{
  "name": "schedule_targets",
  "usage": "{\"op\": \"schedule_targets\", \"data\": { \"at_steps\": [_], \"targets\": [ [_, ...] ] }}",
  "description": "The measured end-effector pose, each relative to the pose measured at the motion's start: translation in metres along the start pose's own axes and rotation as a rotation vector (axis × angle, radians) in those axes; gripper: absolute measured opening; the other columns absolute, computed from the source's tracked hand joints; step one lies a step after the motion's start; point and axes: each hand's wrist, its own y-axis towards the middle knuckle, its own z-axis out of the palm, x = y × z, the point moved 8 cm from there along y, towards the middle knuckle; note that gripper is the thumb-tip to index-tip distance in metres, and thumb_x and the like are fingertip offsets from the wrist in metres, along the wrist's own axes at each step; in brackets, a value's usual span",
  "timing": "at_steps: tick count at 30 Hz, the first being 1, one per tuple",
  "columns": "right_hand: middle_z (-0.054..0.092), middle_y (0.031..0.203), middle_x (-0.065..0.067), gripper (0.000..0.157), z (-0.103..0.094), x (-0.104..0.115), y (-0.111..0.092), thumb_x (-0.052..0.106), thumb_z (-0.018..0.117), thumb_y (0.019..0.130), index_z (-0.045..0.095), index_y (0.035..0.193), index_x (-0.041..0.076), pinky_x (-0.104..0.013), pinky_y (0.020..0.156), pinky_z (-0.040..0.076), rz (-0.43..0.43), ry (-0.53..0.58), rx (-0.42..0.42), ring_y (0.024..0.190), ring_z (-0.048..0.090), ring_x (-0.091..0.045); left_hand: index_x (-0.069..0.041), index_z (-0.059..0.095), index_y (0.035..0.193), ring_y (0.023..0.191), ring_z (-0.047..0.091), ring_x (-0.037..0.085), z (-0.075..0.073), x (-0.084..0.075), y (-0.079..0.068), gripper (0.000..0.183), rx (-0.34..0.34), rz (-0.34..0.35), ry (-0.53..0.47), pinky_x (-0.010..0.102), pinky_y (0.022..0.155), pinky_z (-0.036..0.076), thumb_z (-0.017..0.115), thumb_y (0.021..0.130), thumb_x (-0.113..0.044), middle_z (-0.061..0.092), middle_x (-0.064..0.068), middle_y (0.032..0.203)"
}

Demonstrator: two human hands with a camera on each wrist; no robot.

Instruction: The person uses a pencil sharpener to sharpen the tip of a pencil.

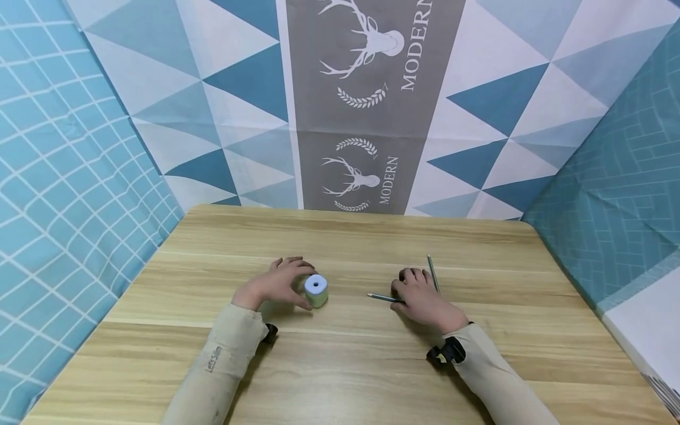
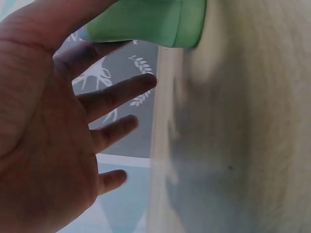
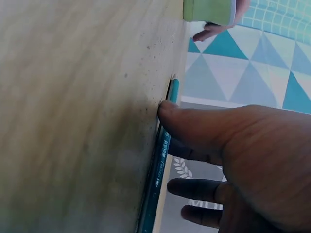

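Note:
A small green pencil sharpener (image 1: 316,298) with a pale lavender top and a dark round hole stands upright on the table. My left hand (image 1: 281,282) is around its left side, thumb in front and index finger behind, the other fingers spread. Whether they touch it is hard to tell; part of the green body (image 2: 150,22) shows past the thumb. With thumb and fingers my right hand (image 1: 419,298) pinches a dark green pencil (image 3: 158,170) lying on the table, its sharpened tip pointing left toward the sharpener. A second pencil (image 1: 432,273) lies just beyond the right hand.
The wooden table (image 1: 340,366) reaches back to a patterned cloth wall (image 1: 361,118). Blue tiled cloth (image 1: 64,147) hangs on the left, teal cloth (image 1: 627,177) on the right. At the right edge is a white surface (image 1: 648,330).

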Motion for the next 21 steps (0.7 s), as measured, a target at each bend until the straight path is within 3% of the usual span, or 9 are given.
{"op": "schedule_targets", "data": {
  "at_steps": [7, 15, 21],
  "targets": [
    [0.045, 0.099, -0.009, 0.015, 0.001, -0.001, 0.001, 0.019, 0.07, 0.093, 0.058, 0.087, 0.013, -0.055, 0.084, 0.039, 0.06, 0.032, 0.052, 0.101, 0.041, -0.038, -0.006, 0.06, 0.132, 0.129, 0.042, 0.041, 0.009, 0.008, 0.004, 0.065, 0.023, 0.031, -0.093, 0.069, 0.107, 0.026, 0.083, 0.078, -0.034, 0.053, 0.016, 0.136],
    [0.051, 0.102, -0.01, 0.015, 0.001, 0.0, 0.003, 0.017, 0.068, 0.094, 0.059, 0.083, 0.011, -0.054, 0.087, 0.041, 0.057, -0.036, 0.054, 0.096, 0.041, -0.031, -0.007, 0.065, 0.128, 0.133, 0.039, 0.04, 0.008, 0.007, 0.006, 0.063, -0.022, 0.1, -0.176, 0.066, 0.105, 0.028, 0.087, 0.074, -0.031, 0.056, 0.012, 0.138],
    [0.055, 0.095, -0.008, 0.014, -0.009, 0.0, 0.004, 0.014, 0.066, 0.095, 0.057, 0.086, 0.008, -0.05, 0.081, 0.043, 0.028, -0.048, -0.013, 0.091, 0.046, -0.03, -0.011, 0.067, 0.121, 0.12, 0.054, 0.03, 0.002, 0.009, 0.006, 0.053, -0.076, 0.06, -0.308, 0.056, 0.105, 0.04, 0.086, 0.073, -0.024, 0.065, 0.003, 0.121]
  ]
}}
